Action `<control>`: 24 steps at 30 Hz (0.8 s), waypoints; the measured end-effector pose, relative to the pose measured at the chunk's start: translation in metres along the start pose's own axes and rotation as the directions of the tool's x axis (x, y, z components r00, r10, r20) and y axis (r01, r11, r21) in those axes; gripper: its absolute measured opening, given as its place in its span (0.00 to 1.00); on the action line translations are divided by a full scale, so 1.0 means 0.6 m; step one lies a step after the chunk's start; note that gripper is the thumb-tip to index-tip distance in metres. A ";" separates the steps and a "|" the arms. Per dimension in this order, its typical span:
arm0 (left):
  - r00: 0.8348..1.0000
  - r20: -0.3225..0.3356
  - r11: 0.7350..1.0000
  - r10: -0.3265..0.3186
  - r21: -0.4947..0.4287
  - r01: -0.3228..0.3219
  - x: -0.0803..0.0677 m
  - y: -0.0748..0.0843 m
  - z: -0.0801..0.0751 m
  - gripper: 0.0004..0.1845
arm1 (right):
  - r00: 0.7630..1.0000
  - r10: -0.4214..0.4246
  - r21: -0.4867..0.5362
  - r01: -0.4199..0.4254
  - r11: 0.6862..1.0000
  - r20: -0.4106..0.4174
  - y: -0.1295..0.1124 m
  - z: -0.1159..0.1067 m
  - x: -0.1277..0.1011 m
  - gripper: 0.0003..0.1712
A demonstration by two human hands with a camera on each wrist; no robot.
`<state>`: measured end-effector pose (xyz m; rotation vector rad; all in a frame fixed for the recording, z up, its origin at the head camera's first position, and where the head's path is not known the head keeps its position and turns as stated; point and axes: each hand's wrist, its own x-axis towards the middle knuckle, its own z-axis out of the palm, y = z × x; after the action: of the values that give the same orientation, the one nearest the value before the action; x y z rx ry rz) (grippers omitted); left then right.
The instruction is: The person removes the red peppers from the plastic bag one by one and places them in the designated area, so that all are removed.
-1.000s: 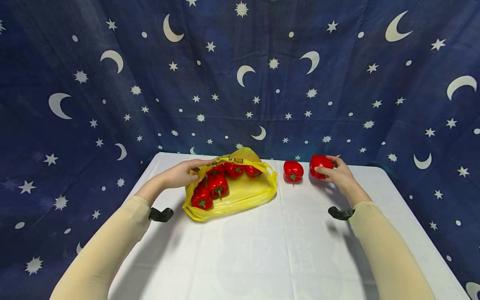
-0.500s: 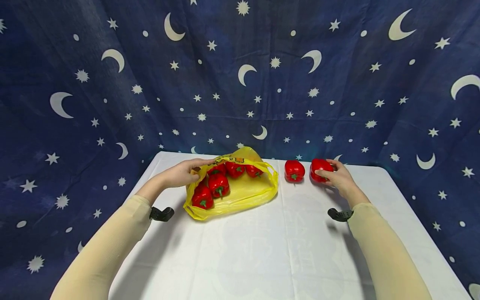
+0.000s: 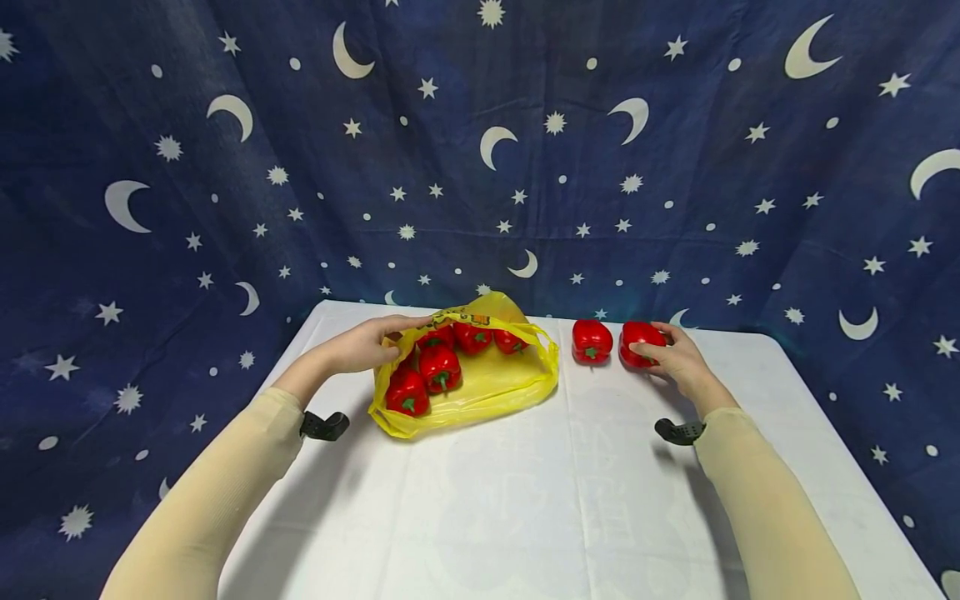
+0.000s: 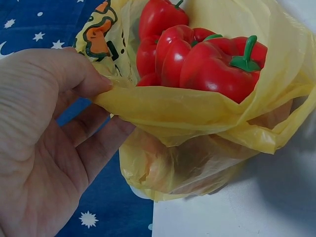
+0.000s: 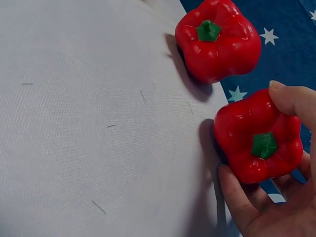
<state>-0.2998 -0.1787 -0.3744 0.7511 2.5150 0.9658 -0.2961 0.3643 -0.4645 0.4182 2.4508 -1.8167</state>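
Note:
A yellow plastic bag [image 3: 495, 383] lies on its side with its mouth facing me. Inside it sit several red bell peppers [image 3: 439, 367] with green stems. My left hand [image 3: 363, 346] pinches the rim of the bag at its upper left between thumb and fingers. At the back right, my right hand [image 3: 681, 360] grips a red bell pepper [image 5: 256, 138], thumb on one side and fingers on the other. Just left of the gripped pepper stands another red bell pepper [image 3: 592, 342], a small gap apart. Part of the fingers is hidden behind the gripped pepper.
A white cloth covers the table [image 3: 510, 508]. Behind and beside it hangs a dark blue curtain [image 3: 450, 167] with moons and stars, close to the table's back edge.
My right hand has lowered the gripped pepper slightly and brought it a little nearer to the lone pepper. The left hand keeps its pinch on the bag. The head view has shifted slightly.

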 end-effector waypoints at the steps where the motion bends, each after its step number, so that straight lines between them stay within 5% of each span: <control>1: 1.000 0.001 1.000 0.002 0.000 -0.002 0.000 0.000 0.000 0.37 | 1.000 0.002 -0.001 -0.002 1.000 0.001 0.001 0.000 0.000 0.57; 24: 1.000 0.008 1.000 0.004 -0.011 -0.004 0.001 0.000 -0.001 0.37 | 1.000 -0.008 -0.063 0.009 0.998 0.013 0.007 -0.001 0.000 0.59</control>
<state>-0.3007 -0.1786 -0.3738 0.7552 2.5002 0.9752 -0.2949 0.3659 -0.4683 0.3918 2.4973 -1.7342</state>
